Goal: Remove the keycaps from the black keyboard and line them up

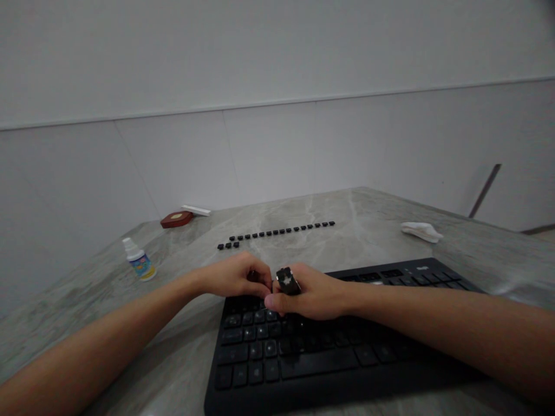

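Head view: our right hand (310, 293) is gripping a dark object (287, 280), our left hand (240, 276) is curled beside it, can't tell if it's holding anything; keyboard (321, 365) under both, small black pieces (275, 232) beyond.

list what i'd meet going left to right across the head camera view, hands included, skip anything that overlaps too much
White-capped bottle, red-brown case, left hand, right hand, crumpled white cloth or tissue.
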Demonstrator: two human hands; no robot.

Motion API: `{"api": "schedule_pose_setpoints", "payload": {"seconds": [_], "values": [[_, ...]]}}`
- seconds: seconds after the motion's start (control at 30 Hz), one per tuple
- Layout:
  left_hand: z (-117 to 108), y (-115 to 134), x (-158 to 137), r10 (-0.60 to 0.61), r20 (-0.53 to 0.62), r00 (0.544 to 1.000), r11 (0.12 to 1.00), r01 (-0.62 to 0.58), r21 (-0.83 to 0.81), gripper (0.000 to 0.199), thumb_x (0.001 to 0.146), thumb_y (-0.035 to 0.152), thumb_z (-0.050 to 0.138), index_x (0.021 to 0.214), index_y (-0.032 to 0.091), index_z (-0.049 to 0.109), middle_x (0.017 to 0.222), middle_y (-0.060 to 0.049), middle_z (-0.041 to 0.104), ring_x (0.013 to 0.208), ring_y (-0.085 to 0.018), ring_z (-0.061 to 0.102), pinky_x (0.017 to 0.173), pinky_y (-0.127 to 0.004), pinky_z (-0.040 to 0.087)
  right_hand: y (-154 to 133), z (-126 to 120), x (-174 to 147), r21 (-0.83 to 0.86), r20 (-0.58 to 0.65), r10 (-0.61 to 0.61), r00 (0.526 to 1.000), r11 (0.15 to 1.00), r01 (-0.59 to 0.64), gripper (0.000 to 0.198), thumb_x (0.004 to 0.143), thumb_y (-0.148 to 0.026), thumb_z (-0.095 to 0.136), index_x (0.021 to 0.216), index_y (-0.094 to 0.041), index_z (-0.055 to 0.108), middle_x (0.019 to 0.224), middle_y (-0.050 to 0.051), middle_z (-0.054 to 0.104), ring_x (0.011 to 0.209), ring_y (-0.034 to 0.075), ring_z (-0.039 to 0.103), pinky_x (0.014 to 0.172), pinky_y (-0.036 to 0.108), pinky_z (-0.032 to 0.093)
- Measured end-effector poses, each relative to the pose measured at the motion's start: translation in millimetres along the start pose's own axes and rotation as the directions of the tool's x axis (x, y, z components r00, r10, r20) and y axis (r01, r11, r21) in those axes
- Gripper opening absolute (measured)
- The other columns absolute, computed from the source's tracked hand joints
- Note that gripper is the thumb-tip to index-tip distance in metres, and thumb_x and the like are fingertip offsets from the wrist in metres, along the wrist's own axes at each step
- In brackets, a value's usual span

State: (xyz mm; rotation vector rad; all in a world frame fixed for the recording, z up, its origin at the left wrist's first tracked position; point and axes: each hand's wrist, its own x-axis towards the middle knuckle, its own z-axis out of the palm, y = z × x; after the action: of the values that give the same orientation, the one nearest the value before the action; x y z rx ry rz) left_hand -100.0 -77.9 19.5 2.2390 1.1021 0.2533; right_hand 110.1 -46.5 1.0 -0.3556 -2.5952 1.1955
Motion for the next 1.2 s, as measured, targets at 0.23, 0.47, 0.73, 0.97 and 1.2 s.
{"api": "schedule_pose_setpoints", "payload": {"seconds": [0.23,0.47,0.73,0.97,1.2], "values": [[0.1,-1.8,1.0,-0.021,-0.01,1.0,1.0,0.02,-0.018,0.012,0.085,0.023,0.062,0.079,0.013,0.067,0.064,0.004,0.058,0.057,-0.007,0.049,0.054,-0.017,0.036,7.6,6.4,0.5,-0.259,-0.03,-0.164,0.986,0.954,0.151,0.012,0.073,-0.017,0.061,0.061,-0.016,0.056,0.056,-0.003,0.046,0.056,0.01,0.043,0.055,0.024,0.033],[-1.3,-4.3,0.3,-0.034,0.032,0.999,0.998,0.036,-0.061,0.012,0.085,0.023,0.061,0.078,0.014,0.065,0.064,0.004,0.055,0.058,-0.007,0.048,0.053,-0.017,0.036,5.2,8.5,5.5,-0.3,-0.069,-0.111,0.991,0.95,0.086,0.01,0.065,-0.014,0.056,0.056,-0.016,0.053,0.052,-0.005,0.041,0.05,0.009,0.039,0.053,0.023,0.031],[-0.3,-2.9,0.8,-0.059,0.025,0.998,0.995,0.061,-0.082,0.018,0.085,0.028,0.061,0.076,0.013,0.064,0.064,0.003,0.055,0.059,-0.008,0.048,0.055,-0.018,0.037,-4.5,10.0,8.6,-0.276,-0.086,0.029,0.996,0.96,-0.052,0.013,0.064,-0.016,0.056,0.052,-0.016,0.049,0.047,-0.006,0.036,0.046,0.007,0.035,0.047,0.023,0.025],[1.4,0.1,1.4,-0.08,-0.029,0.996,0.997,0.08,-0.001,0.021,0.085,0.03,0.062,0.074,0.013,0.065,0.062,0.004,0.054,0.058,-0.007,0.046,0.052,-0.017,0.034,-17.0,17.0,5.6,-0.248,-0.206,0.134,0.969,0.951,-0.184,0.013,0.064,-0.015,0.054,0.051,-0.016,0.051,0.046,-0.005,0.031,0.045,0.007,0.035,0.045,0.023,0.022],[-2.8,2.7,-1.7,0.033,-0.027,0.999,0.998,-0.031,0.062,0.013,0.084,0.026,0.066,0.08,0.013,0.067,0.067,0.003,0.061,0.061,-0.009,0.052,0.056,-0.018,0.039,-6.9,15.1,2.9,-0.071,-0.206,0.214,0.955,0.97,-0.233,0.019,0.072,-0.022,0.055,0.055,-0.016,0.051,0.05,-0.005,0.038,0.05,0.008,0.039,0.047,0.022,0.025]]}}
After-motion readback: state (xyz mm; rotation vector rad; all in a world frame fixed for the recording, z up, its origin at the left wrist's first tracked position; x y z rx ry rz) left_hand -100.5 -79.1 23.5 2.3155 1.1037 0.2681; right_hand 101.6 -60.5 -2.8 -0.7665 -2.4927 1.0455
